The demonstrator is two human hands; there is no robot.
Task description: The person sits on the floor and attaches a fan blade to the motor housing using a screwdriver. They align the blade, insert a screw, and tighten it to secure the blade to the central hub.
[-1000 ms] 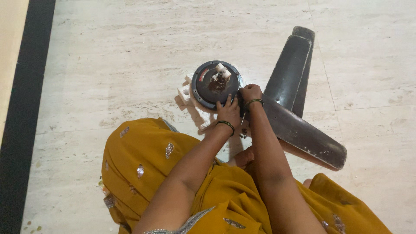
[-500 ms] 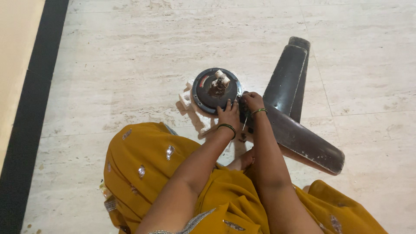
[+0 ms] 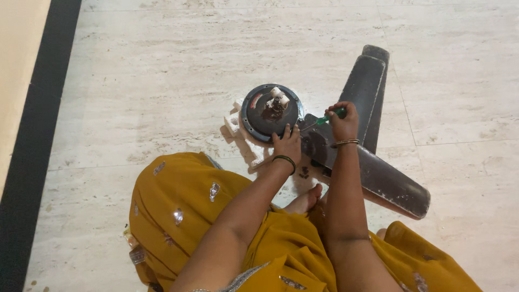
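A round dark ceiling-fan motor [image 3: 267,112] lies on the pale floor, seated on a white foam block [image 3: 235,123]. My left hand [image 3: 287,143] rests with spread fingers on the motor's near rim. My right hand [image 3: 342,121] is shut on a green-handled screwdriver [image 3: 328,117] whose tip points left toward the joint between the motor and a dark fan blade [image 3: 373,170]. A second dark blade [image 3: 366,91] stretches away behind my right hand.
A few small dark screws [image 3: 304,173] lie on the floor near my bare foot [image 3: 306,200]. My lap in mustard-yellow cloth [image 3: 189,205] fills the lower frame. A black floor border [image 3: 38,135] runs along the left side.
My right hand has lifted away from the motor's edge and moved right, and the green screwdriver now shows in its grip. My left hand stays on the motor rim.
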